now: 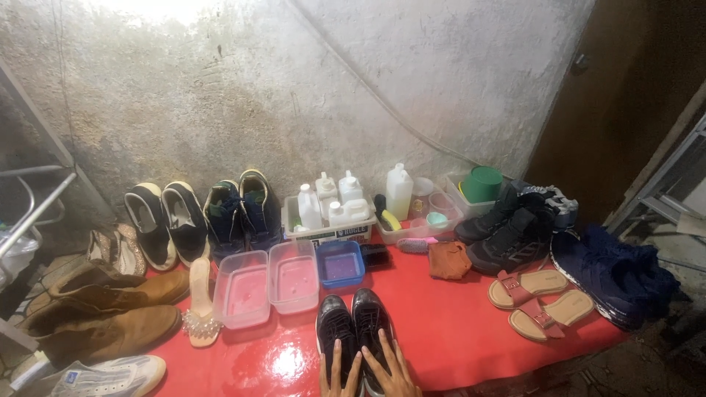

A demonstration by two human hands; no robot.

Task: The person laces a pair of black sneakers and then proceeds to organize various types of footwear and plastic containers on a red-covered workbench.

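A pair of glossy black shoes (353,323) stands side by side on the red mat (448,323) at the bottom centre. My left hand (337,373) rests flat on the left shoe with its fingers spread. My right hand (390,367) lies on the right shoe, fingers spread too. Both hands are cut off by the bottom edge of the view.
Behind the shoes stand two clear tubs (268,283), a blue tub (340,263), a tray of white bottles (331,209) and a bin with brushes and cups (419,213). Brown boots (110,309), sneakers, black hiking shoes (515,228), sandals (540,298) and navy shoes (614,276) line the mat. A concrete wall stands behind.
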